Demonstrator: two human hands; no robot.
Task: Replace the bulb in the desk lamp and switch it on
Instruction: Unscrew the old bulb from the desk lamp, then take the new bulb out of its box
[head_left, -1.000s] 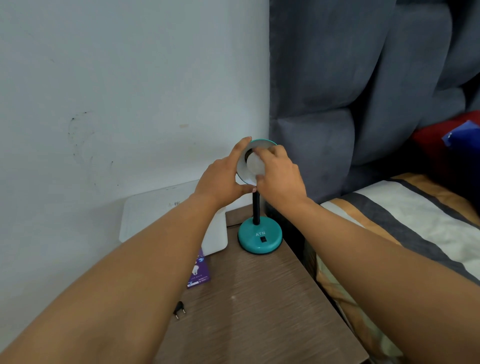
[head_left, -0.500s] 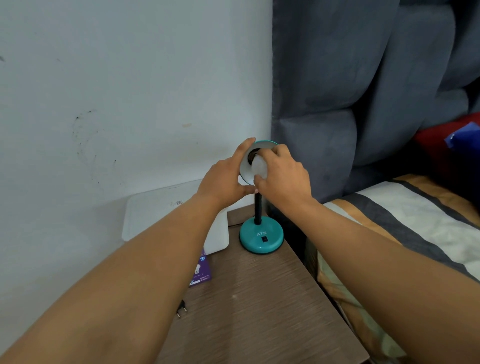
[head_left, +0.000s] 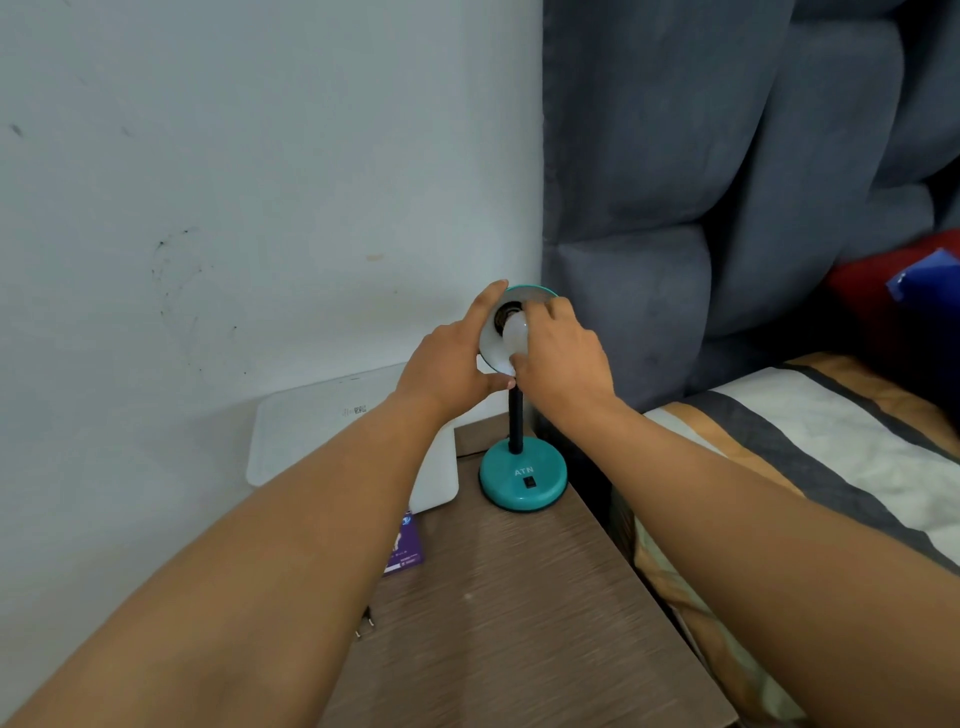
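1 bulb (head_left: 516, 330) in R hand (head_left: 558, 364), L hand (head_left: 449, 364) steadying 1 lamp (head_left: 522, 475).

"ATN" on teal lamp base (head_left: 522, 475); box print unreadable.

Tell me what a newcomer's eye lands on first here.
First, both hands meeting at the teal desk lamp at the back of the wooden bedside table: the left hand steadies the shade while the right hand grips the white bulb at the socket. Next, the grey padded headboard behind, right.
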